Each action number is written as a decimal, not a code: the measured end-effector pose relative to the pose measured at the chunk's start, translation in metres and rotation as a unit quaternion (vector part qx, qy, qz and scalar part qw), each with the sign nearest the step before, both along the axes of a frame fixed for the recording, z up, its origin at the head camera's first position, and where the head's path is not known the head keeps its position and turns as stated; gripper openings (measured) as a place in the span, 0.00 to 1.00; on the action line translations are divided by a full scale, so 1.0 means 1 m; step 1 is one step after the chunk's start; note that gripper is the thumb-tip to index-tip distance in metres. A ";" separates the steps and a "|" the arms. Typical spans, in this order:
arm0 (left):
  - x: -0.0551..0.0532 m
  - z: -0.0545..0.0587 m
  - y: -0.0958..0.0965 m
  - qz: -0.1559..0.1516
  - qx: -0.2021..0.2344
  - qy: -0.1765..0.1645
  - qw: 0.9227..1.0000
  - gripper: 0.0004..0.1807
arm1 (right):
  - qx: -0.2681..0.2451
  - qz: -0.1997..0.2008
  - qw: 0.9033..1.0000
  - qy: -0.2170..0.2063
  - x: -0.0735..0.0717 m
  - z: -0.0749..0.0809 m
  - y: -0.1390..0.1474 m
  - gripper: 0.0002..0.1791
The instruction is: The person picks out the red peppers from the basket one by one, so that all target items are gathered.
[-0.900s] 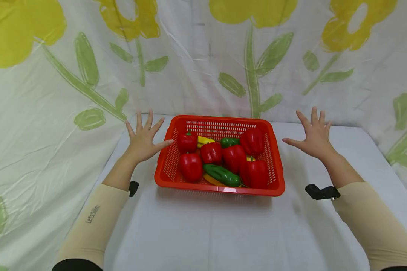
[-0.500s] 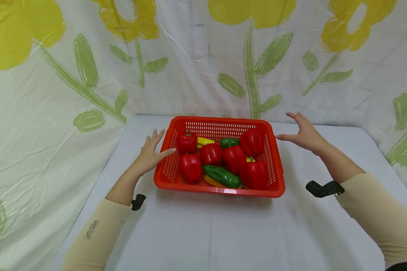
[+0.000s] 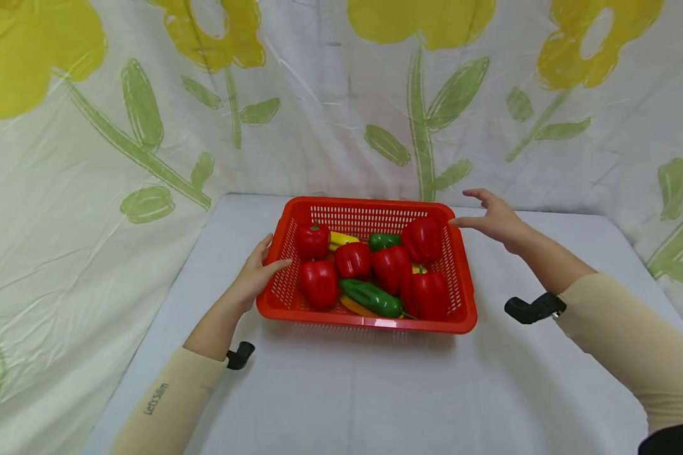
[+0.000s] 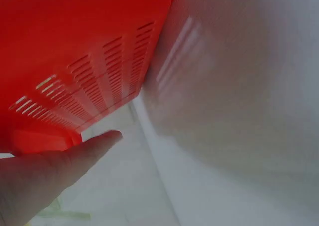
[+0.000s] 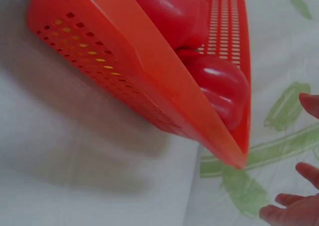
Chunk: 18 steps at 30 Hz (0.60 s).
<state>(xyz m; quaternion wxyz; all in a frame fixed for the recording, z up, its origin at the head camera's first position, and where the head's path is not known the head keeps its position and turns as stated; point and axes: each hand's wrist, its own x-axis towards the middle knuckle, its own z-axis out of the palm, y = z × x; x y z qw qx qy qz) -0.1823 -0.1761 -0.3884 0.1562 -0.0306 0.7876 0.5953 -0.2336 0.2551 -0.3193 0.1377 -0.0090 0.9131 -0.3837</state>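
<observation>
A red plastic basket (image 3: 367, 321) with slotted walls sits on the white table, holding several red bell peppers (image 3: 319, 283), a long green pepper (image 3: 371, 297) and some yellow pieces. At the basket's left side is my left hand (image 3: 252, 276), thumb reaching over the rim and fingers along the outside. In the left wrist view, a straight finger (image 4: 75, 158) shows beside the slotted wall; contact is unclear. My right hand (image 3: 498, 222) hovers at the back right corner, thumb near the rim, fingers spread. The right wrist view shows those fingers (image 5: 296, 212) apart from the basket.
A white cloth (image 3: 319, 120) printed with yellow flowers hangs behind and left of the table (image 3: 341, 385). Black straps (image 3: 532, 308) with cameras sit at both wrists, over beige sleeves (image 3: 620, 341).
Both hands have moved in toward the basket from wide apart. The left hand came down and closer to the left rim, the right hand leftward to the right rim. The basket stays put.
</observation>
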 end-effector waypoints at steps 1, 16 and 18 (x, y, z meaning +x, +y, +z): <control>0.000 -0.001 0.001 0.002 0.010 -0.002 1.000 0.43 | -0.001 0.002 1.000 -0.004 -0.001 0.000 -0.003 0.48; 0.001 -0.011 0.001 0.007 0.038 0.009 0.999 0.41 | -0.025 0.048 0.997 -0.063 -0.006 -0.001 -0.039 0.49; 0.001 -0.012 0.002 0.006 0.040 0.011 0.999 0.40 | -0.029 0.049 0.996 -0.075 -0.008 0.000 -0.041 0.48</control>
